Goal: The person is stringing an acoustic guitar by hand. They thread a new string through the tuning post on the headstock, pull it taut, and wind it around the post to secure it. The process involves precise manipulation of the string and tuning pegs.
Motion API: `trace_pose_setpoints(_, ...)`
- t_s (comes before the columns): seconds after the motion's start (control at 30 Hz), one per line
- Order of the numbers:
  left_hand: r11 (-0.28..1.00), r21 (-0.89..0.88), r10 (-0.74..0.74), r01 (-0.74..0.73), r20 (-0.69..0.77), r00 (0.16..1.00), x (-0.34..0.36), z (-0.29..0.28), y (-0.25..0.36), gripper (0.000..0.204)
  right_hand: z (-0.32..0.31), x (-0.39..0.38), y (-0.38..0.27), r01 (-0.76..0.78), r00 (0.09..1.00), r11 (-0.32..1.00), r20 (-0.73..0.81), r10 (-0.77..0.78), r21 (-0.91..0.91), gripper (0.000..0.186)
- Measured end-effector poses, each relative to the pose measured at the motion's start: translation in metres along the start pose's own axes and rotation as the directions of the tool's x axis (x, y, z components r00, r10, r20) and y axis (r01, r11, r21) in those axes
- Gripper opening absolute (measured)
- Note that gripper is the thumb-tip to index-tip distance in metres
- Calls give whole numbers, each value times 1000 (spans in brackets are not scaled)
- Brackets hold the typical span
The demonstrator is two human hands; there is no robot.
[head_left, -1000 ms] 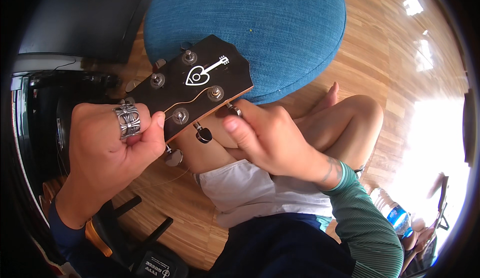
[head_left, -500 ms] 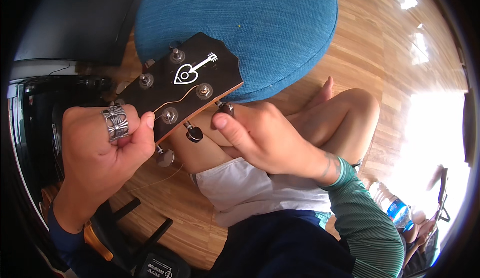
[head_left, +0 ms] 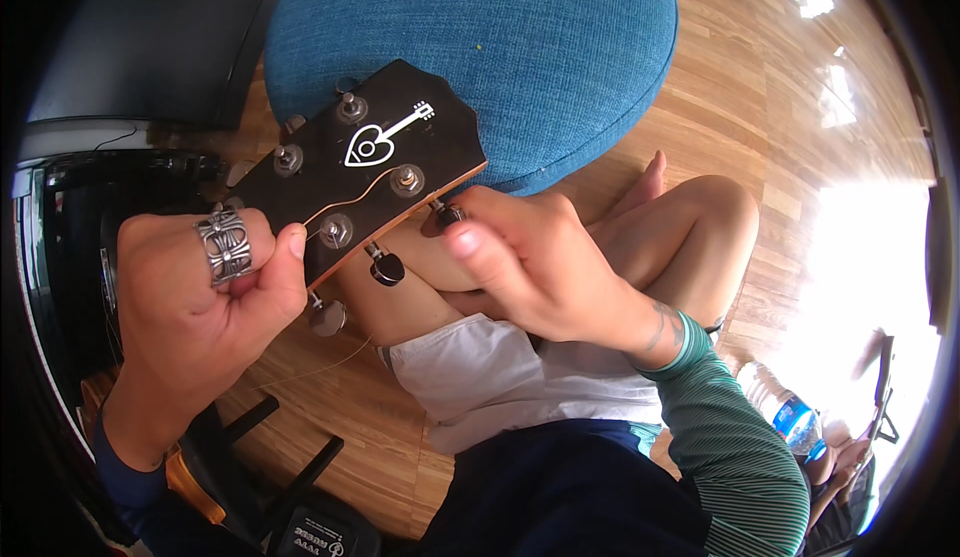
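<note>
The black headstock (head_left: 440,127) of a guitar, printed with a white heart-shaped guitar figure, slants across the middle. My left hand (head_left: 190,307), a wide silver ring on one finger, is closed near the neck end. Between its thumb and curled forefinger it pinches a thin bronze guitar string (head_left: 355,200), which runs in a slack wave to a string post (head_left: 407,180). My right hand (head_left: 545,267) has its thumb and forefinger at the dark tuning peg (head_left: 450,215) beside that post. Two more tuning pegs (head_left: 386,267) stick out along the near edge. The neck is hidden by my left hand.
Behind the headstock sits a round blue cushioned stool (head_left: 480,47). My crossed legs (head_left: 690,227) are below it on the wood floor. A black stand (head_left: 300,487) lies at lower left, a plastic water bottle (head_left: 790,417) at lower right, and a black padded surface (head_left: 140,47) at upper left.
My right thumb has shifted a little and swivelled at the tuning peg. My left hand and the headstock have drifted slightly left, the string still pinched.
</note>
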State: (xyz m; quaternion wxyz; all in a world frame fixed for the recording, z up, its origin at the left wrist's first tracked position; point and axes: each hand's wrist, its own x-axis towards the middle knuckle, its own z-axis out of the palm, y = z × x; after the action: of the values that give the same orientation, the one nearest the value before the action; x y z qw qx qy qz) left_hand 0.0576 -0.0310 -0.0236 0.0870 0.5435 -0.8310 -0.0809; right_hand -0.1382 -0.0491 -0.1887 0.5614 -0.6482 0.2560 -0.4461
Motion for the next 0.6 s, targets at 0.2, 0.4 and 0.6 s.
trace_pose_setpoints(0.2,999,-20,33,-33,-4,999,2,0,-1,34,-15,11,4,-754,656,213,728,197,622,55)
trace_pose_setpoints(0.4,1000,-14,6,-7,-15,1000,1,1,0,36,3,-1,-2,-237,962,970,152,228,46,40)
trace_pose_setpoints(0.6,992,-54,-115,112,-51,992,3,1,8,14,4,1,5,6,997,994,82,3,-105,42)
